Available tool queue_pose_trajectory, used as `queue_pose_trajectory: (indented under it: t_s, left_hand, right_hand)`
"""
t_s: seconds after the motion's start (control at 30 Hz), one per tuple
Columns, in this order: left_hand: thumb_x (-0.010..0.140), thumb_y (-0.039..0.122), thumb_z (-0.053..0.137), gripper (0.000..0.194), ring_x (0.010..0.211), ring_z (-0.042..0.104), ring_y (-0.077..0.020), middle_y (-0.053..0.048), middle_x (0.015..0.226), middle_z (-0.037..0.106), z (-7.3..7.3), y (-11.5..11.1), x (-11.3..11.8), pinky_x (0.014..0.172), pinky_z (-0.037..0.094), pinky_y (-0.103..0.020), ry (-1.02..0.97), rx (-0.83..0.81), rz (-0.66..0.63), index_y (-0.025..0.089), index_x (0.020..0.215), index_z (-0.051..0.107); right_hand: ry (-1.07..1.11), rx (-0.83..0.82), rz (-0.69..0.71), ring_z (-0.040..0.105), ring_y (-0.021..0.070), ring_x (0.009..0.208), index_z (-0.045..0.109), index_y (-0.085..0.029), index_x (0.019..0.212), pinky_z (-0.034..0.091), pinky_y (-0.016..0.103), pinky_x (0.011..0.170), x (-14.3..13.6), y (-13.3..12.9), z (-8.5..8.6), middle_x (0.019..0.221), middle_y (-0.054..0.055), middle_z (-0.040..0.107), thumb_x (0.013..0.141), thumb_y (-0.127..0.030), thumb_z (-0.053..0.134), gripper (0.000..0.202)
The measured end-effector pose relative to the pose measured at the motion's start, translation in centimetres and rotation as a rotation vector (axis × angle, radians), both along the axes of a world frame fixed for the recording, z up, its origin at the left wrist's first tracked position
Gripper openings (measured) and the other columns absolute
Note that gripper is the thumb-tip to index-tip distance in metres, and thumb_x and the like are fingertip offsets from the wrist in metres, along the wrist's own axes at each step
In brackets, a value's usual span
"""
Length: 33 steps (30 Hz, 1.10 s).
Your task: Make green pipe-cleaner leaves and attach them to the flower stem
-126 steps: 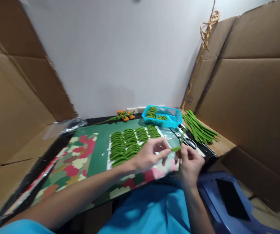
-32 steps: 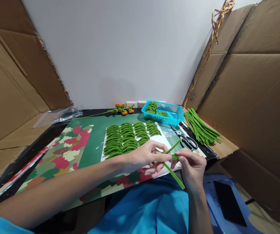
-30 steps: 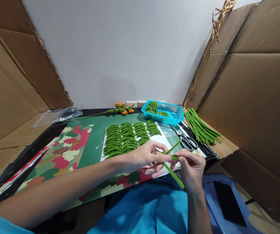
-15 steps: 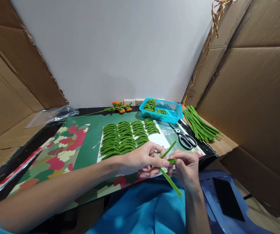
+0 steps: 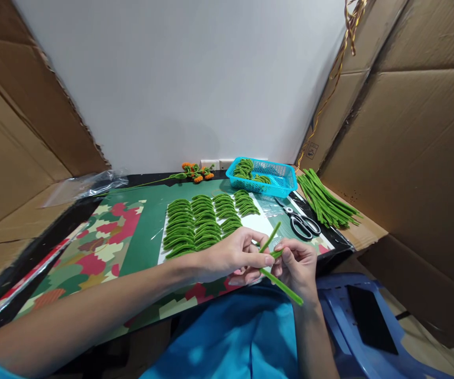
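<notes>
My left hand [image 5: 246,258] pinches a fuzzy green pipe cleaner [image 5: 282,287] near its middle; one end points up and the other slants down to the right. Close beside it, my right hand [image 5: 297,263] grips a short green part between thumb and fingers, and whether this is the same stem is hidden by the fingertips. Behind my left hand, curved green pipe-cleaner pieces [image 5: 205,216] lie in stacked columns on a white sheet [image 5: 254,225]. Black-handled scissors [image 5: 305,226] lie beyond my right hand.
A blue plastic basket [image 5: 282,190] with green pieces stands at the back. Right of it lies a bundle of straight green pipe cleaners [image 5: 325,200]. Orange flowers [image 5: 198,172] on green stems rest by the wall. Cardboard walls [image 5: 420,147] flank the table; a blue stool [image 5: 335,300] bears a black phone-like slab [image 5: 371,318].
My right hand has shifted slightly left, closer to my left hand. The long end of the pipe cleaner has swung a little up and to the right.
</notes>
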<state>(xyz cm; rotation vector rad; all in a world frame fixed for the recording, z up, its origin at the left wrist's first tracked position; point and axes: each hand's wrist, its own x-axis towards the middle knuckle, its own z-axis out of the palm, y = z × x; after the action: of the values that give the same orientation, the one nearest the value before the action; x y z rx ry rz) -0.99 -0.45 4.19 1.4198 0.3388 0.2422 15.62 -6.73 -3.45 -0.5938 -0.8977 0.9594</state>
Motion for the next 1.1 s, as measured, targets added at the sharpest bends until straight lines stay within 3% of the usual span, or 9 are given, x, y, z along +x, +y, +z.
queue_pose_trajectory:
  t_s: [0.23, 0.43, 0.57, 0.83, 0.97, 1.1]
  left_hand:
    - [0.096, 0.039, 0.073, 0.026, 0.033, 0.039, -0.0048, 0.004, 0.054, 0.058, -0.3, 0.0, 0.1, 0.032, 0.029, -0.016, 0.005, -0.001, 0.008, 0.013, 0.095, 0.069]
    - [0.092, 0.042, 0.078, 0.033, 0.033, 0.039, -0.0055, 0.005, 0.049, 0.057, -0.5, 0.3, 0.4, 0.033, 0.027, -0.016, -0.020, 0.023, 0.104, 0.017, 0.085, 0.057]
    - [0.088, 0.043, 0.081, 0.036, 0.035, 0.031, -0.0043, 0.011, 0.044, 0.045, -0.7, 0.8, 0.5, 0.036, 0.024, -0.015, -0.023, 0.021, 0.151, 0.019, 0.083, 0.055]
    - [0.092, 0.051, 0.076, 0.038, 0.038, 0.035, -0.0047, 0.009, 0.054, 0.048, -1.0, 0.9, 0.6, 0.037, 0.026, -0.017, 0.015, 0.130, 0.223, 0.018, 0.087, 0.058]
    - [0.093, 0.045, 0.077, 0.034, 0.040, 0.042, -0.0040, 0.007, 0.062, 0.056, -1.0, 0.5, 0.7, 0.039, 0.031, -0.017, 0.017, 0.193, 0.212, 0.017, 0.088, 0.058]
    - [0.094, 0.045, 0.076, 0.038, 0.042, 0.055, -0.0085, 0.006, 0.056, 0.058, -1.5, -0.1, 0.8, 0.040, 0.037, -0.016, -0.016, 0.188, 0.221, 0.019, 0.081, 0.051]
  right_hand:
    - [-0.002, 0.048, -0.096, 0.052, 0.0087, 0.034, 0.078, -0.021, 0.081, 0.046, 0.020, 0.033, -0.9, 0.3, -0.6, 0.061, -0.001, 0.068, 0.086, -0.044, 0.087, 0.026]
    - [-0.153, 0.033, -0.244, 0.066, 0.0126, 0.051, 0.081, -0.021, 0.091, 0.056, 0.022, 0.049, -0.1, 0.1, -0.6, 0.070, 0.001, 0.073, 0.095, -0.034, 0.079, 0.014]
    - [-0.334, -0.030, -0.106, 0.068, 0.0145, 0.054, 0.079, -0.019, 0.092, 0.059, 0.025, 0.053, 1.5, -0.7, 0.5, 0.070, 0.001, 0.072, 0.099, -0.031, 0.073, 0.016]
    - [-0.417, -0.119, 0.049, 0.060, 0.0126, 0.053, 0.074, -0.018, 0.082, 0.051, 0.025, 0.051, 2.0, -1.0, 0.5, 0.066, -0.001, 0.064, 0.099, -0.038, 0.071, 0.027]
    - [-0.430, -0.082, -0.088, 0.055, 0.0114, 0.054, 0.072, -0.018, 0.077, 0.045, 0.023, 0.050, 1.7, -0.7, 0.5, 0.067, -0.001, 0.061, 0.098, -0.034, 0.072, 0.027]
    - [-0.417, -0.047, -0.222, 0.052, 0.0116, 0.054, 0.072, -0.018, 0.072, 0.041, 0.023, 0.049, 0.7, -0.6, 0.8, 0.063, -0.001, 0.060, 0.097, -0.030, 0.072, 0.028]
